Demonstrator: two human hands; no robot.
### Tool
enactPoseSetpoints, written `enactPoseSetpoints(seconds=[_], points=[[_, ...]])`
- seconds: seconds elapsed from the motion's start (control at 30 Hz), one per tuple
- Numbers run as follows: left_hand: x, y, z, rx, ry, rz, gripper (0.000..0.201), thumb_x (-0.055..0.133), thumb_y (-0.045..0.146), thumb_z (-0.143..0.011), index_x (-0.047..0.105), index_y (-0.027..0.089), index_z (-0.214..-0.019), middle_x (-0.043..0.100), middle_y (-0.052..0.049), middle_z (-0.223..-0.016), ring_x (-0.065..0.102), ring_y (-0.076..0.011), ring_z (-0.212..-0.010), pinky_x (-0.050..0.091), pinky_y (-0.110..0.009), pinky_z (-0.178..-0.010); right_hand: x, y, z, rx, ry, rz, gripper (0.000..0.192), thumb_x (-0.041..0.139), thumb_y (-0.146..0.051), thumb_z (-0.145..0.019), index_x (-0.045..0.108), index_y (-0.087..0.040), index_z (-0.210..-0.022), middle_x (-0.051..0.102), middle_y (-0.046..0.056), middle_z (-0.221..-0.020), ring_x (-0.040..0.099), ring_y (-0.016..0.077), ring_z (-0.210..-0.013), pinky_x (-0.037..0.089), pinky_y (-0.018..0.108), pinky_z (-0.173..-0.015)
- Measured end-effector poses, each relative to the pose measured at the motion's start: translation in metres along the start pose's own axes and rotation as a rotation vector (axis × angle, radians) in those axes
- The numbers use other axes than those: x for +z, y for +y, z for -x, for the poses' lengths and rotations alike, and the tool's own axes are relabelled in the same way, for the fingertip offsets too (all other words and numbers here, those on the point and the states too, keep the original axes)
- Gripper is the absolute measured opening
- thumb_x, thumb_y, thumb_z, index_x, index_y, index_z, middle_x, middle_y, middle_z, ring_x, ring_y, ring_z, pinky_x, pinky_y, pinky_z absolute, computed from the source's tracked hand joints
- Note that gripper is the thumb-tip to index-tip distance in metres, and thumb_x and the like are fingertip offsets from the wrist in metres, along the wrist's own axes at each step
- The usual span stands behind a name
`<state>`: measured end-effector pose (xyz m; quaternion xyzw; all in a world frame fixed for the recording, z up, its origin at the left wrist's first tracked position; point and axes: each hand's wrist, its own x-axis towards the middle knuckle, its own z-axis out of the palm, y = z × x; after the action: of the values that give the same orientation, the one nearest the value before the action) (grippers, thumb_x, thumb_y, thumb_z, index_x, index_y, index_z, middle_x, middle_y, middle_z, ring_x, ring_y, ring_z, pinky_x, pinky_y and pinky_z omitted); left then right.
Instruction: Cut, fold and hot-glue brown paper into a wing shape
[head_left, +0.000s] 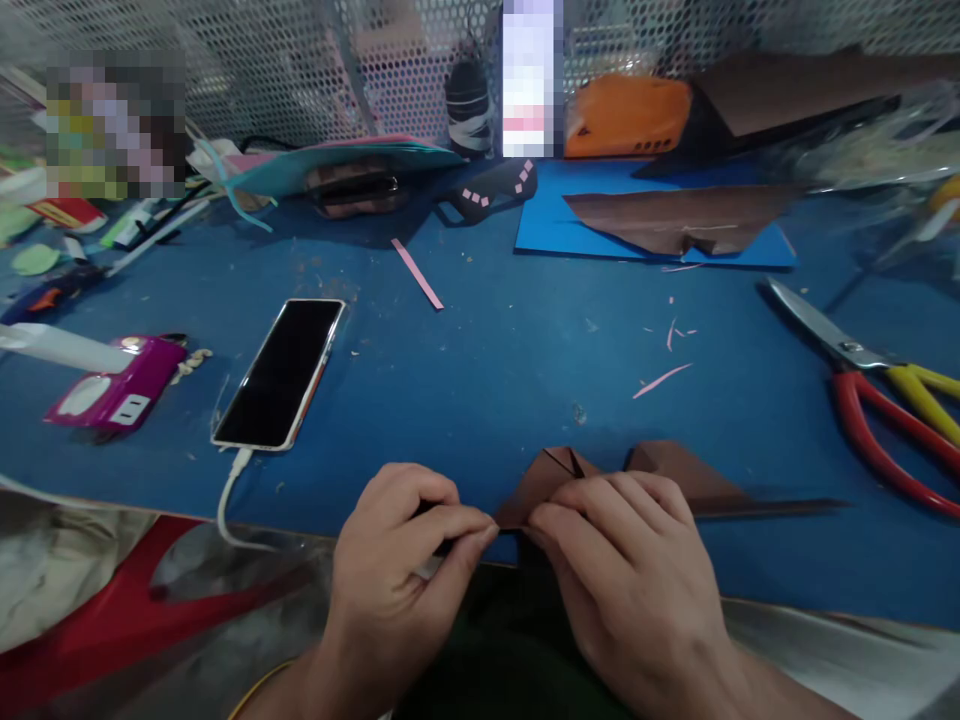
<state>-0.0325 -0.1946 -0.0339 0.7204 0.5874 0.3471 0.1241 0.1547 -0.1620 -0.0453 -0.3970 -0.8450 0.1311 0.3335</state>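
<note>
Folded brown paper (pixel 551 475) lies at the front edge of the blue table, with pointed flaps rising and a narrow strip reaching right. My left hand (pixel 409 545) pinches its left tip between thumb and forefinger. Close beside it, my right hand (pixel 626 545) grips the same paper, fingertips pressed on its near edge. Part of the paper is hidden beneath my right fingers. Scissors (pixel 851 350) with one red and one yellow handle lie to the right. Thin pink paper scraps (pixel 661 380) are scattered beyond my right hand.
A phone (pixel 283 370) with a white cable lies left, near a purple device (pixel 124 385). Farther back are a pink strip (pixel 417 274), a dark mask-shaped piece (pixel 487 195) with pink squares, blue sheet (pixel 544 225), brown paper piece (pixel 675 220) and orange packet (pixel 626 112).
</note>
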Motion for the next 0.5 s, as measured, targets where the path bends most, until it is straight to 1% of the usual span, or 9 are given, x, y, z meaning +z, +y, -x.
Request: enactPoseSetpoints(seconds=[0.13,0.27,0.37,0.5], points=[[-0.0007,0.0041,-0.0062,-0.081,-0.076,-0.032,0.017,0.061,0.015,-0.089,0.066,0.022,-0.075,0.058,-0.001,-0.077,0.053,-0.0165,-0.076,0.041,-0.031,-0.064,0.0001,-0.0013,-0.0031,0.041,-0.049,0.021,0.029,0.045,-0.015,-0.094,0.066,-0.019,-0.076,0.058,0.003,-0.071,0.048,0.0179,-0.069,0.028,0.035,-0.071],[0.0006,0.0067,-0.0109,-0.113,-0.170,-0.092,0.020,0.054,0.015,-0.090,0.056,0.020,-0.071,0.055,-0.001,-0.076,0.050,-0.0180,-0.075,0.037,-0.034,-0.065,0.0023,-0.0020,-0.0055,-0.007,-0.023,0.104,0.032,0.043,-0.013,-0.094,0.063,-0.021,-0.071,0.054,0.001,-0.066,0.045,0.0184,-0.069,0.030,0.035,-0.076],[0.0024,0.0065,-0.0111,-0.120,-0.179,-0.115,0.019,0.053,0.015,-0.091,0.054,0.021,-0.073,0.055,-0.002,-0.078,0.050,-0.0187,-0.077,0.036,-0.034,-0.067,0.0031,-0.0025,-0.0059,-0.072,-0.002,0.157,0.034,0.041,-0.014,-0.096,0.063,-0.021,-0.071,0.059,0.002,-0.068,0.046,0.0188,-0.073,0.030,0.036,-0.081],[0.0040,0.0037,-0.0100,-0.102,-0.141,-0.120,0.016,0.056,0.019,-0.092,0.056,0.021,-0.076,0.057,-0.002,-0.081,0.052,-0.0191,-0.081,0.038,-0.034,-0.070,0.0018,-0.0022,-0.0035,-0.149,0.013,0.205,0.038,0.037,-0.014,-0.098,0.069,-0.018,-0.079,0.063,0.004,-0.072,0.050,0.0190,-0.075,0.033,0.037,-0.081]])
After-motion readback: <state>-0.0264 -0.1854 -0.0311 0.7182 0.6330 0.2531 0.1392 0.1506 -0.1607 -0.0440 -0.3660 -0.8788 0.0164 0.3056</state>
